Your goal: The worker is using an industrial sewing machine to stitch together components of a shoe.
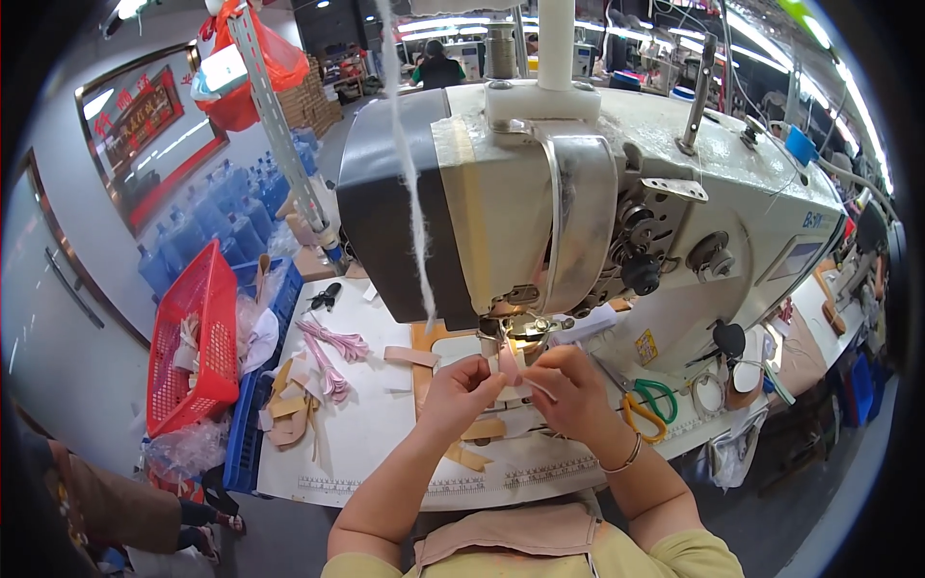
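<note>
Close in front of the needle area of a large sewing machine [530, 318], both my hands pinch a small pink strip [509, 362]. My left hand [461, 393] has thumb and fingertips closed on the strip's left side. From the other side my right hand [575, 393] closes its fingers at the strip's lower right, where a thin pale end sticks out. The strip's upper end reaches up toward the lit presser foot [525, 329]; whether it lies under the foot I cannot tell. A loose pink-tan strip [411, 356] lies on the table left of my left hand.
Scissors with orange and green handles [647, 405] lie right of my right hand. Pink cord bundles [332, 352] and tan scraps [289, 409] lie on the left, beside a blue crate [252, 424] and a red basket [193, 337]. A ruler [549, 472] runs along the front edge.
</note>
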`<state>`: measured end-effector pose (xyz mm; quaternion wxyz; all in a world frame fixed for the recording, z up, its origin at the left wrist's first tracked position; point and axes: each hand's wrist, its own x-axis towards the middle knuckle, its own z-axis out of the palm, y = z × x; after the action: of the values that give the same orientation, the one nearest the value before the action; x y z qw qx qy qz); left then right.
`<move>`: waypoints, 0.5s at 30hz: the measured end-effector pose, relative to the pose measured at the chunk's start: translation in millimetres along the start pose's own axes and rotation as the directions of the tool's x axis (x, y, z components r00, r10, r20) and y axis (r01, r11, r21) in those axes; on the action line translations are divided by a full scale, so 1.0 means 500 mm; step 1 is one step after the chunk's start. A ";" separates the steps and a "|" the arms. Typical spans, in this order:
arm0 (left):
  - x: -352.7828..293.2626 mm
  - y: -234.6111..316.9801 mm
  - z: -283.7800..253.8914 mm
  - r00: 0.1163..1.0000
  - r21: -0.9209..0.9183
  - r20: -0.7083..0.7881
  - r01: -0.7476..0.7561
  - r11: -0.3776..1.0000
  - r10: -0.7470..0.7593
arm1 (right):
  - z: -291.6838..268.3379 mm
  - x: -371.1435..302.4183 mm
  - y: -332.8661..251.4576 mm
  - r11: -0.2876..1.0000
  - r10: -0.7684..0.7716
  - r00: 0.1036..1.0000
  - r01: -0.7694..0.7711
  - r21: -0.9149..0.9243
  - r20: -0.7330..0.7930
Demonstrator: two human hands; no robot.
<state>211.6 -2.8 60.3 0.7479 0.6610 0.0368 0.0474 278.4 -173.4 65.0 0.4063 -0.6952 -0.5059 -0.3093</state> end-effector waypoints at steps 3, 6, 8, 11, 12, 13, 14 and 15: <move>-0.004 0.000 0.002 1.000 -0.011 -0.029 -0.009 1.000 0.009 | 0.001 -0.001 0.003 0.985 -0.158 0.987 0.157 -0.072 -0.001; 0.000 0.002 0.002 1.000 -0.053 -0.016 -0.002 0.999 0.001 | -0.004 0.001 -0.002 0.968 -0.198 0.980 0.197 -0.154 0.009; 0.008 0.000 -0.002 0.999 -0.037 -0.021 -0.027 0.999 0.026 | 0.000 0.009 0.002 0.965 -0.201 0.980 0.199 -0.172 0.005; 0.024 0.029 -0.006 0.998 0.042 -0.055 -0.010 0.999 0.013 | 0.006 0.023 0.002 0.966 -0.182 0.983 0.179 -0.187 0.005; 0.034 0.032 -0.011 0.999 -0.006 -0.043 -0.015 1.000 0.015 | 0.009 0.030 0.001 0.969 -0.168 0.986 0.165 -0.183 0.003; 0.044 0.034 -0.018 0.999 -0.007 -0.046 -0.018 1.000 0.018 | 0.011 0.036 0.000 0.969 -0.172 0.985 0.169 -0.182 0.004; 0.052 0.035 -0.028 1.000 -0.012 -0.028 0.013 1.000 -0.013 | 0.013 0.041 -0.002 0.968 -0.160 0.987 0.156 -0.199 -0.002; 0.060 0.039 -0.032 0.999 -0.017 -0.009 0.046 0.999 -0.046 | 0.014 0.044 -0.003 0.966 -0.146 0.989 0.140 -0.216 -0.008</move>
<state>238.9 18.8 78.0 0.7543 0.6534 0.0549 0.0336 283.5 -156.8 80.6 0.3113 -0.6930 -0.5135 -0.3989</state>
